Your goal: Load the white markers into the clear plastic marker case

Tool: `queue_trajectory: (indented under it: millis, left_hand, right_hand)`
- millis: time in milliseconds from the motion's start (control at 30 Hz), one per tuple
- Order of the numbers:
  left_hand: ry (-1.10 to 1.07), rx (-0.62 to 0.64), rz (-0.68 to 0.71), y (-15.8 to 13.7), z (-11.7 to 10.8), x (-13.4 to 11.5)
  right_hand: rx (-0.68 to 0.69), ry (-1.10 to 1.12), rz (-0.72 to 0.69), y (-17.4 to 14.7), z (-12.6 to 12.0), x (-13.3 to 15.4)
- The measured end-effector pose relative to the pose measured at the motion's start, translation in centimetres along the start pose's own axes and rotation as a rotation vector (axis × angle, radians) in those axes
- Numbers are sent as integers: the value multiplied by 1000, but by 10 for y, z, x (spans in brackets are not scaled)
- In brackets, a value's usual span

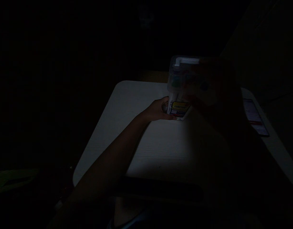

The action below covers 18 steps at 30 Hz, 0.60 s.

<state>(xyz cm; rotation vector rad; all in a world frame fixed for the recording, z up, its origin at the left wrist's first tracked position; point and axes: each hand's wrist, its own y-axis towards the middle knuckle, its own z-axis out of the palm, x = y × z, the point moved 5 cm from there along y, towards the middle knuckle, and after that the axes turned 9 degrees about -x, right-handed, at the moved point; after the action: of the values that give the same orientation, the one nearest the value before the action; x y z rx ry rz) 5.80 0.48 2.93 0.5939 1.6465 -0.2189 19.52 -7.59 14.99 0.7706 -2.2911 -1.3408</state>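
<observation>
A clear plastic box point(173, 87) with a see-through lid and a white handle is held up over the white table point(158, 140). A yellow and dark label point(180, 108) is on its lower front, and coloured shapes show dimly through the upper part. My left hand point(157, 109) grips the box at its lower left side, the thumb along the near bottom edge. My right arm reaches in from the right in deep shadow. Around the box's right side, my right hand point(208, 101) is too dark for its fingers to be made out.
A phone point(256, 117) with its screen lit lies at the table's right edge. A dark bar-like shape point(160, 189) crosses the near side of the table. At the lower left is a dim green patch point(15, 178). Most of the surroundings are black.
</observation>
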Motion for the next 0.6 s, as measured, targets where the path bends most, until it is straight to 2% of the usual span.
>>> queue_trajectory:
  millis: [267,367,467,533,600]
  left_hand:
    - [5,5,-16,0,0,-1]
    - [39,-7,-23,-1,0,-2]
    - [54,-15,-14,-2,-1,-2]
    - [51,-6,-12,-1,0,-2]
    - [50,-5,-18,-1,0,-1]
  right_hand:
    - [48,-46,20,1,-2,8]
    - [86,-69,86,-1,2,9]
    - [32,-142,151,-5,5,5]
    - [-15,-178,118,-8,6,4]
    - [-15,-186,27,-9,7,5]
